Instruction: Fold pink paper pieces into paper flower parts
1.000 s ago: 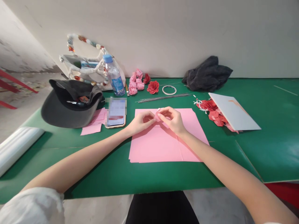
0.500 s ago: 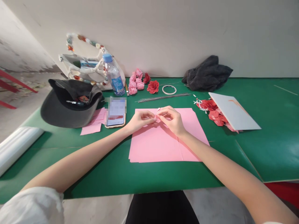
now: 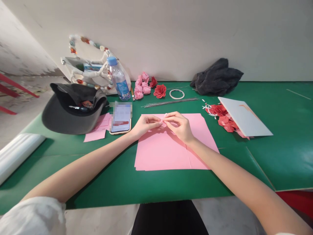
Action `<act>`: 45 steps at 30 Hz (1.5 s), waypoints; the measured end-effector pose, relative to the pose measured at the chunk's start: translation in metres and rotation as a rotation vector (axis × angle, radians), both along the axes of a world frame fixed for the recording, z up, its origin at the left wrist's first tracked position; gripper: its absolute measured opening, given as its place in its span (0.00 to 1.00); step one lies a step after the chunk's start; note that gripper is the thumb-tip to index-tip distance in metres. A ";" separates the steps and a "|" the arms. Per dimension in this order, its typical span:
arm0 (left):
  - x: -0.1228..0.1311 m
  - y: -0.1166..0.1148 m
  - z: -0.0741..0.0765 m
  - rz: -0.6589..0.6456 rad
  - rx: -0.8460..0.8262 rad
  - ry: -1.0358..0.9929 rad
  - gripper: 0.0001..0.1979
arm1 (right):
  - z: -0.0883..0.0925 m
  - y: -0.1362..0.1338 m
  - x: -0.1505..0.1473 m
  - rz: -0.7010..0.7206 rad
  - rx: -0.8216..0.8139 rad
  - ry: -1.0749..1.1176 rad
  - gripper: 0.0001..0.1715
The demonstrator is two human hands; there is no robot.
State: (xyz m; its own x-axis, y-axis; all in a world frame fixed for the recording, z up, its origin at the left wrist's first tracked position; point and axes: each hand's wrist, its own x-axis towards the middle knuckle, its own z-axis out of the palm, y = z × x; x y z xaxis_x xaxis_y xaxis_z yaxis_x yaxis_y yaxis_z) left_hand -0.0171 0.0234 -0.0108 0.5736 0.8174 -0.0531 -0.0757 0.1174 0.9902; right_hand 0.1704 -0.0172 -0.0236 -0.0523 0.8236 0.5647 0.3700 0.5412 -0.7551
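Both of my hands meet over the far part of a stack of pink paper sheets [image 3: 168, 150] on the green table [image 3: 122, 182]. My left hand [image 3: 145, 125] and my right hand [image 3: 179, 125] pinch a small folded pink paper piece [image 3: 163, 122] between their fingertips, just above the sheets. Most of the piece is hidden by my fingers.
A phone [image 3: 120, 118] lies left of the sheets beside small pink squares [image 3: 99, 129] and a black cap [image 3: 72, 107]. Behind stand a water bottle [image 3: 119, 79], a beaded bag [image 3: 88, 70], pink paper roses [image 3: 142, 86], a red rose [image 3: 160, 91], a tape ring [image 3: 177, 94], wires [image 3: 171, 102], dark cloth [image 3: 216, 78]. Red paper pieces [image 3: 222, 116] and a white card [image 3: 243, 117] lie at the right.
My fingers have worked the small pink piece, closing tighter on it and lowering slightly toward the sheets. Nothing else on the table has moved.
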 end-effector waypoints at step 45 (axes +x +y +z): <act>0.002 -0.004 -0.005 -0.061 0.115 0.045 0.16 | -0.001 0.007 0.000 0.097 -0.230 0.163 0.08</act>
